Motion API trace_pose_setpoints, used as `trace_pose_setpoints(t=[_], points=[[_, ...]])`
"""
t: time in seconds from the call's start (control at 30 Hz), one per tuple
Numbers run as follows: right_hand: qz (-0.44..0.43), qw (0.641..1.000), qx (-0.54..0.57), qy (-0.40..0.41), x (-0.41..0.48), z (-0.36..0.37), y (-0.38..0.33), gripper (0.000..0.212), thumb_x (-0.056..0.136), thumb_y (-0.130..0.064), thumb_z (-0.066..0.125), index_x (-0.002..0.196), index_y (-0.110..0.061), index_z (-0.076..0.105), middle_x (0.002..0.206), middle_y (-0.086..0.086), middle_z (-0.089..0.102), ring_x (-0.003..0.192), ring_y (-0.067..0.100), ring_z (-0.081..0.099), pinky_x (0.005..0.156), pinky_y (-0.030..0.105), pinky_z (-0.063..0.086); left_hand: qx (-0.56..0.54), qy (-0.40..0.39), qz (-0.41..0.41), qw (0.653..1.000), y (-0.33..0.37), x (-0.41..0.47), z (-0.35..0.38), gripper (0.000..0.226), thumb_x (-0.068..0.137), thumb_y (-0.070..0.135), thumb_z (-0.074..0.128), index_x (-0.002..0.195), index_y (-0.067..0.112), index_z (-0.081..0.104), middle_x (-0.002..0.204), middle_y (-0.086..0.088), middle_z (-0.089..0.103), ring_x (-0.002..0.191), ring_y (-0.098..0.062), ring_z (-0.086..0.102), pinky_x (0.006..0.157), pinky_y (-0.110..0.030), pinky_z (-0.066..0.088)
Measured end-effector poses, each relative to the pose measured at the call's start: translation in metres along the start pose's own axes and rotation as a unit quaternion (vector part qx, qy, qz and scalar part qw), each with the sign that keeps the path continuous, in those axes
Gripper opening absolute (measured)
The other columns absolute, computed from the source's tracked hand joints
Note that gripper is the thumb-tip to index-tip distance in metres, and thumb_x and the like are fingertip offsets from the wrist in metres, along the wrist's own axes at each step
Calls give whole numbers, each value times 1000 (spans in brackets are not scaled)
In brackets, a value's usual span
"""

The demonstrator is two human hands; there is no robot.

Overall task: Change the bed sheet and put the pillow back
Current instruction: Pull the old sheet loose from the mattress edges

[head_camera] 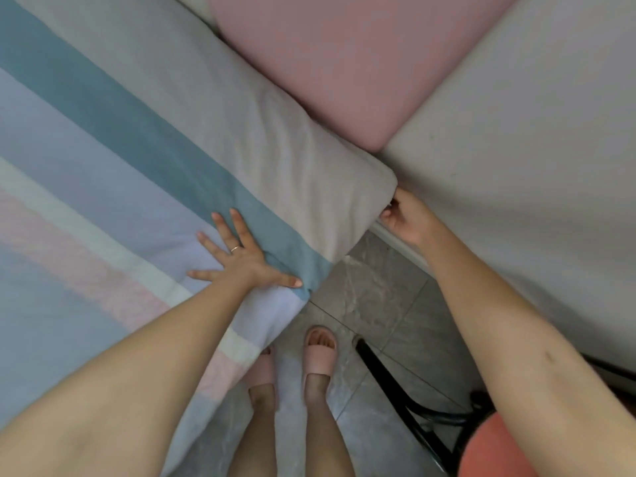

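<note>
No writing, label, brand, number or sign can be read. The striped bed sheet (137, 149), the pink cushion (344, 63) and the pink slippers (318, 359) show only plain bands and colour.

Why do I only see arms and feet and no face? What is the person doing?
The camera sits on the person's head and looks down, so you see what they see: their own two arms, and no face. There is just this one picture, and no robot.

The left hand lies flat with spread fingers, pressing on a striped sheet. The right hand reaches to the sheet's corner, and its curled fingers grip the cloth there, next to the white wall.

Above the sheet is a pink cushion. Below, you see feet in pink slippers on a grey tiled floor, and part of a black chair with a reddish seat.
</note>
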State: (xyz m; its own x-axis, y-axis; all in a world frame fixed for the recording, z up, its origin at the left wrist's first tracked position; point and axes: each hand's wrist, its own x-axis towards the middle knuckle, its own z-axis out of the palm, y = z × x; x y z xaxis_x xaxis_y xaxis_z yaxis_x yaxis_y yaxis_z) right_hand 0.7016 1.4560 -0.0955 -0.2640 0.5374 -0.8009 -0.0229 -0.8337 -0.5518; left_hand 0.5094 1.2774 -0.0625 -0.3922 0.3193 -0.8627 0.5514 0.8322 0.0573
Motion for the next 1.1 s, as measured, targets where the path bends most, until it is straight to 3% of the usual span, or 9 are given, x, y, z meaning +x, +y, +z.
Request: trace_pose_setpoints(t=[0.17,0.3,0.47,0.57,0.63,0.7,0.83,0.93,1.1], points=[[-61,997,-38,26,-21,-7,6,11,95,-9,54,87,-15,50,74,-4,64,66,5,61,60,16,52,-2,-18,-12,1000,4,-7,-5,166,34,74,79,125,26,-52,134,1,-57,130,-38,-43,94,-80,-3],[-200,934,-257,145,-25,-3,19,19,94,-10,56,76,-10,50,110,-5,51,98,4,53,84,18,43,-2,-20,-12,1000,4,-9,-4,167,34,74,79,124,27,-52,134,1,-57,130,-37,-42,94,-80,-3],[-288,873,-335,206,-30,8,14,18,100,-13,44,84,-6,41,67,-8,42,60,2,38,54,13,33,2,-19,-5,1000,1,-6,-3,167,33,75,79,124,27,-52,134,2,-57,130,-37,-42,94,-80,-3],[-234,917,-251,205,-31,11,6,14,100,-13,46,87,-7,42,74,-5,46,68,6,44,64,8,38,1,-20,-4,1000,0,-7,-3,166,34,74,79,126,27,-51,135,2,-56,131,-37,-42,95,-79,-3],[-116,981,-75,134,-30,9,3,12,100,-18,49,93,-9,52,89,2,60,83,13,59,83,24,50,0,-18,0,1000,-1,-9,-2,165,36,73,79,127,27,-50,135,2,-56,131,-37,-42,95,-79,-4],[-7,999,9,52,-32,2,3,23,97,-28,52,101,-6,59,101,8,67,93,17,65,92,33,52,-1,-14,2,1000,-1,-9,-2,165,35,73,79,127,28,-50,135,2,-56,131,-37,-42,95,-79,-5],[120,988,-85,-53,-46,-12,4,51,80,-53,51,106,-10,62,96,4,72,86,12,69,76,27,57,-2,-14,2,1000,-3,-10,-2,166,34,73,80,126,29,-51,135,3,-56,131,-37,-42,94,-79,-4],[151,955,-250,-60,-55,-22,-1,36,86,-33,62,109,-6,59,89,5,66,70,11,66,55,21,52,-4,-12,7,1000,-2,-12,-3,165,36,72,80,127,29,-50,136,3,-56,130,-37,-43,94,-79,-5],[-45,903,-424,56,-68,-32,-12,20,88,0,59,108,-1,62,93,7,62,70,9,57,55,12,45,1,2,17,1000,-3,-14,-2,164,37,71,81,129,29,-49,136,3,-55,130,-37,-43,94,-78,-6]])
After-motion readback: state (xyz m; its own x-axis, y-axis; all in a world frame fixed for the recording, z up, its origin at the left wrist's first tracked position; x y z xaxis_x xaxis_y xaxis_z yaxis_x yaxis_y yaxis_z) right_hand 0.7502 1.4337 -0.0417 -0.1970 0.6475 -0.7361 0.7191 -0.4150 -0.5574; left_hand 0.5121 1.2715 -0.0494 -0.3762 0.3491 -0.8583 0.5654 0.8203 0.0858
